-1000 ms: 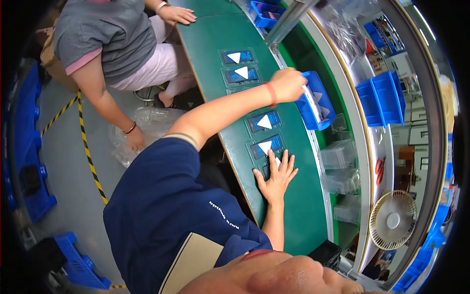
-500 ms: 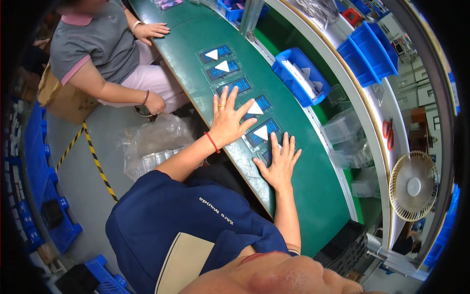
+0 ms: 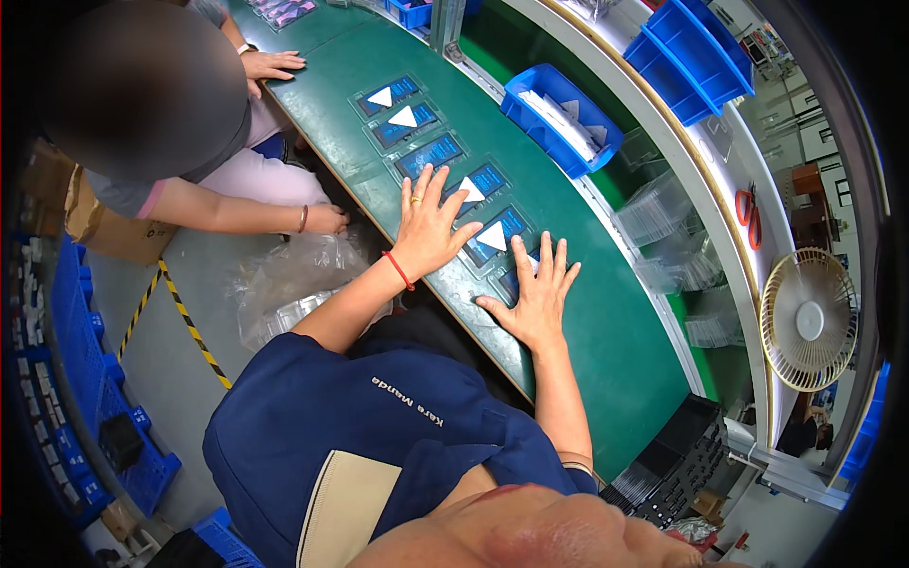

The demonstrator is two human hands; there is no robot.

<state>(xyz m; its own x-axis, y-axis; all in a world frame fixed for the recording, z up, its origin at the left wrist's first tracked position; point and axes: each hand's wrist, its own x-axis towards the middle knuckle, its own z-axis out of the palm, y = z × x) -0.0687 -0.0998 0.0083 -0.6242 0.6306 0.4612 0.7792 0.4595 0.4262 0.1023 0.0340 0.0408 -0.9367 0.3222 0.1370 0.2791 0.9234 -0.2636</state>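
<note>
While six blue panels [image 3: 429, 154] line the desk [image 3: 615, 379], left of and below the bin [image 3: 537, 138], the left hand [image 3: 431, 227] and right hand [image 3: 536, 301] lie wide and empty over the row. The left is at the near edges of the third and fourth panels, left of and below the bin; the right, below the bin, partly covers the last. White triangles [image 3: 401, 116] lie on at least four panels. Scissors [image 3: 748, 216] and a fan [image 3: 810, 320] sit right of the bin.
</note>
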